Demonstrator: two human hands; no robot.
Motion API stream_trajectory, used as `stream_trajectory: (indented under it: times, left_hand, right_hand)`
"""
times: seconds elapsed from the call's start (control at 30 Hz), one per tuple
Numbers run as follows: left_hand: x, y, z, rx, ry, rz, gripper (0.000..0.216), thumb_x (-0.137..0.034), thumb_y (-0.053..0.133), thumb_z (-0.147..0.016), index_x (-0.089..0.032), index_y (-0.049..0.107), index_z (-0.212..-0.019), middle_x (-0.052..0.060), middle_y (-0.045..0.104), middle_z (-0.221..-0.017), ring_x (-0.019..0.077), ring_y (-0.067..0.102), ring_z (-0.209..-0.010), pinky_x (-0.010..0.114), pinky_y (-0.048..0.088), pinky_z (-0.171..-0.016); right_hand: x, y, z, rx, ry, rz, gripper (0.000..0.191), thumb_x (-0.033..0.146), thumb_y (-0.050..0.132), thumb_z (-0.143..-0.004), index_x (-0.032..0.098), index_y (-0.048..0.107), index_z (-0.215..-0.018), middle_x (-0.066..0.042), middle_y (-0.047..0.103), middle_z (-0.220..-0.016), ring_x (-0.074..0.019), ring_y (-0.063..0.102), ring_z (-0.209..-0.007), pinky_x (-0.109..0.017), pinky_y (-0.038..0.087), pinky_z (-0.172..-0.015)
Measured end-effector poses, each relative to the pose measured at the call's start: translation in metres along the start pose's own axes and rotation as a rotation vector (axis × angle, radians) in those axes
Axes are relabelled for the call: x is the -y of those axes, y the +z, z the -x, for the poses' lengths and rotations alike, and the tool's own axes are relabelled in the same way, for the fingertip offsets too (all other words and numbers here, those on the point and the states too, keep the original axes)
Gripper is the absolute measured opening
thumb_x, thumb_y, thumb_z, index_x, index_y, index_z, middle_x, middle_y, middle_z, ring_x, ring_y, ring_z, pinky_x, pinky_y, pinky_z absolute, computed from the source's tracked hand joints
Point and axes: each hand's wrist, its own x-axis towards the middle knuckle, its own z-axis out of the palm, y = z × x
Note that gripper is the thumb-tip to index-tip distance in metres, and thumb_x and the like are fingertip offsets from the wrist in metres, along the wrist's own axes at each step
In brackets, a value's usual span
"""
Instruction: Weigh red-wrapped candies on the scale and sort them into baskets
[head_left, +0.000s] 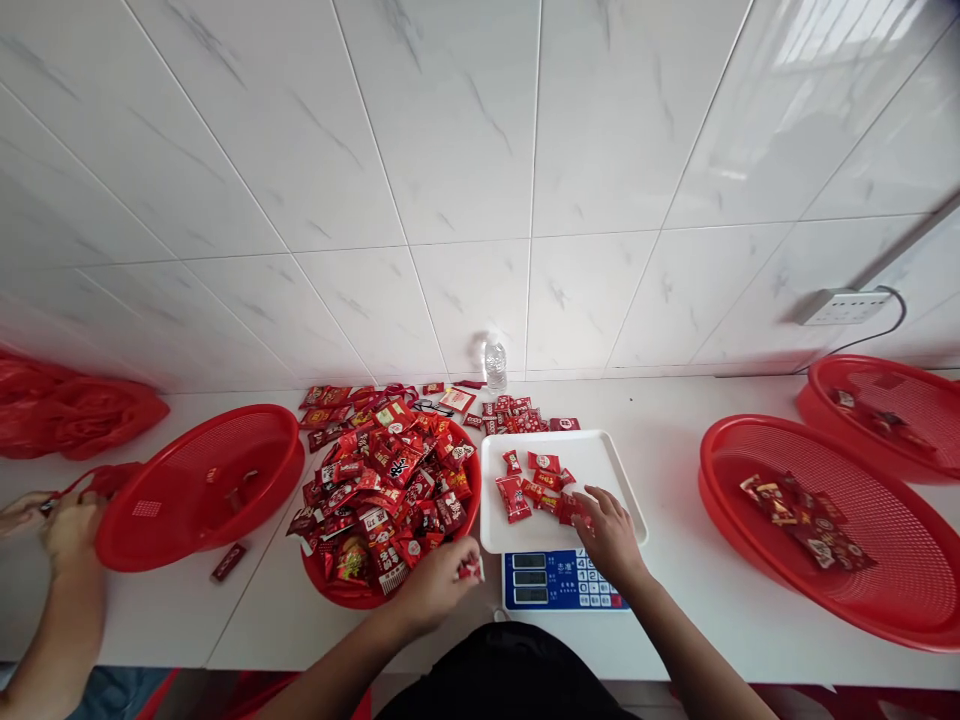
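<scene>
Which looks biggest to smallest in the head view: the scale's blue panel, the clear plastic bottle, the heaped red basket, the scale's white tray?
1. Heaped red basket
2. White tray
3. Blue panel
4. Clear plastic bottle

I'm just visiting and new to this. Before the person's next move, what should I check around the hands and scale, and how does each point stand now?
1. Left hand has a grip: ok; a small red-and-white wrapper shows at its fingers.
2. White tray free of hands: not ok; the right hand is over it, near the red packets.
3. Scale display readable: cannot tell; too small.
4. Packets available in the basket: ok; it is heaped.
5. Clear bottle upright: ok; it stands near the wall.
6. Co-worker's hands away from the tray: ok; they are at far left.
</scene>
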Motion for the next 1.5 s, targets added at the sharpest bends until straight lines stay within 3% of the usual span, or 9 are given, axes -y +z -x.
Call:
stream_trajectory:
  times: [0.13, 0.23, 0.37, 0.5, 0.63, 0.77, 1.07, 1.33, 1.5]
  left_hand:
    - [-0.003, -0.049, -0.007, -0.365, -0.033, -0.220, 0.019, -0.027, 0.045, -0.083, -0.023, 0.055, -0.099, 0.005, 0.059, -0.105, 0.0216, 0.052, -0.101, 0.033, 0.041, -0.086]
    - [-0.003, -0.047, -0.024, -0.503, 0.050, -0.365, 0.027, -0.028, 0.044, -0.085, -0.023, 0.056, -0.109, 0.008, 0.053, -0.119, 0.0259, 0.043, -0.117, 0.042, 0.033, -0.100]
    - [-0.023, -0.007, -0.056, -0.331, 0.243, -0.363, 0.042, -0.034, 0.047, -0.085, -0.026, 0.045, -0.127, 0.007, 0.038, -0.140, 0.0268, 0.025, -0.133, 0.044, 0.023, -0.109]
    - [-0.044, 0.019, -0.092, -0.150, 0.199, -0.365, 0.077, -0.040, 0.060, -0.078, -0.025, 0.021, -0.142, 0.011, 0.008, -0.152, 0.0299, 0.002, -0.139, 0.047, 0.015, -0.111]
    - [-0.049, 0.010, -0.124, -0.039, 0.067, -0.434, 0.106, -0.042, 0.074, -0.061, -0.025, 0.012, -0.144, 0.015, 0.002, -0.152, 0.0359, 0.002, -0.138, 0.053, 0.014, -0.108]
    - [-0.050, -0.007, -0.147, 0.037, -0.031, -0.471, 0.120, -0.046, 0.080, -0.046, -0.023, 0.014, -0.144, 0.018, 0.013, -0.150, 0.0425, 0.018, -0.133, 0.054, 0.024, -0.102]
    - [-0.064, 0.001, -0.161, 0.084, -0.078, -0.332, 0.087, -0.030, 0.079, -0.046, -0.021, 0.043, -0.124, 0.014, 0.036, -0.132, 0.0303, 0.059, -0.094, 0.035, 0.047, -0.076]
    - [-0.056, 0.029, -0.145, -0.015, 0.021, -0.044, 0.057, -0.023, 0.072, -0.054, -0.021, 0.056, -0.108, 0.009, 0.045, -0.118, 0.0226, 0.059, -0.087, 0.030, 0.046, -0.077]
    - [-0.055, 0.023, -0.134, 0.038, -0.036, 0.375, 0.059, -0.020, 0.069, -0.059, -0.019, 0.053, -0.116, 0.010, 0.056, -0.109, 0.0170, 0.060, -0.068, 0.025, 0.047, -0.054]
  right_hand:
    - [-0.008, 0.003, 0.007, 0.022, 0.056, -0.003, 0.040, 0.038, 0.042, -0.085, 0.028, 0.050, -0.123, -0.006, 0.047, -0.133, -0.0263, 0.038, -0.125, -0.045, 0.038, -0.097]
    - [-0.007, 0.008, 0.010, 0.033, 0.048, -0.011, 0.041, 0.036, 0.043, -0.084, 0.029, 0.049, -0.125, -0.006, 0.046, -0.134, -0.0255, 0.038, -0.126, -0.045, 0.037, -0.099]
    - [-0.005, 0.015, 0.012, 0.021, 0.020, -0.020, 0.043, 0.031, 0.042, -0.084, 0.025, 0.048, -0.126, -0.007, 0.043, -0.137, -0.0240, 0.035, -0.129, -0.041, 0.035, -0.102]
    - [-0.003, 0.012, 0.010, 0.037, 0.034, -0.006, 0.043, 0.025, 0.039, -0.084, 0.023, 0.050, -0.125, -0.007, 0.046, -0.135, -0.0228, 0.041, -0.125, -0.036, 0.038, -0.100]
    - [0.002, 0.000, 0.005, 0.063, 0.038, -0.020, 0.043, 0.024, 0.039, -0.084, 0.027, 0.049, -0.125, -0.004, 0.054, -0.127, -0.0231, 0.047, -0.116, -0.037, 0.042, -0.092]
    - [0.005, -0.006, -0.001, 0.070, 0.071, -0.012, 0.043, 0.026, 0.041, -0.084, 0.026, 0.048, -0.126, -0.006, 0.051, -0.129, -0.0251, 0.047, -0.115, -0.036, 0.044, -0.087]
    - [0.019, 0.003, -0.021, 0.181, 0.091, -0.025, 0.049, 0.031, 0.051, -0.080, 0.027, 0.044, -0.128, -0.006, 0.051, -0.127, -0.0261, 0.046, -0.112, -0.032, 0.044, -0.077]
    - [0.048, 0.021, -0.019, 0.140, 0.093, -0.204, 0.031, 0.017, 0.047, -0.078, 0.019, 0.053, -0.108, -0.010, 0.055, -0.113, -0.0219, 0.058, -0.096, -0.029, 0.042, -0.075]
    - [0.056, 0.020, -0.021, 0.129, 0.035, -0.317, 0.030, 0.011, 0.044, -0.075, 0.019, 0.054, -0.102, -0.008, 0.060, -0.104, -0.0195, 0.059, -0.092, -0.027, 0.044, -0.075]
